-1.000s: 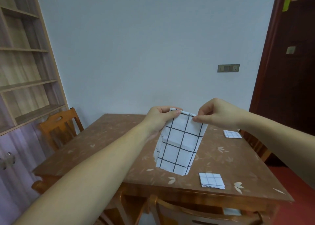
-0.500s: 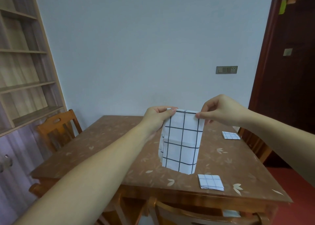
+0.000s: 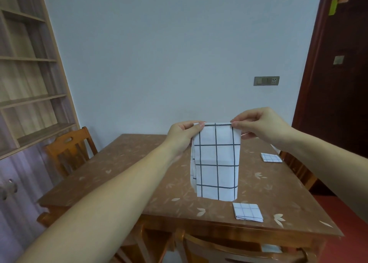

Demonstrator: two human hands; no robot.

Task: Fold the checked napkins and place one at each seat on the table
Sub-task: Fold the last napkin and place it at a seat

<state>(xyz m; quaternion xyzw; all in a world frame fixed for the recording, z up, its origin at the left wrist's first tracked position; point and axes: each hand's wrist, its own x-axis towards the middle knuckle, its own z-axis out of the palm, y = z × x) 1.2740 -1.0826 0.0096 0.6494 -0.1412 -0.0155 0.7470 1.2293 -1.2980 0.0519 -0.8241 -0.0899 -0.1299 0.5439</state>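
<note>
A white checked napkin [image 3: 216,163] hangs in the air above the brown table [image 3: 127,175], folded into a tall strip. My left hand [image 3: 182,134] pinches its top left corner and my right hand [image 3: 258,126] pinches its top right corner, so the top edge is level. A small folded checked napkin [image 3: 248,212] lies near the table's front edge. Another folded napkin [image 3: 271,157] lies at the table's right side.
A wooden chair [image 3: 69,149] stands at the table's left side, another chair [image 3: 229,248] at the near side, and a third [image 3: 298,169] at the right. Wooden shelves [image 3: 25,73] fill the left wall. A dark door [image 3: 336,83] is at the right.
Both hands have levelled the napkin's top edge, the right hand rising slightly. The hanging strip now drops straight and looks squarer than before.
</note>
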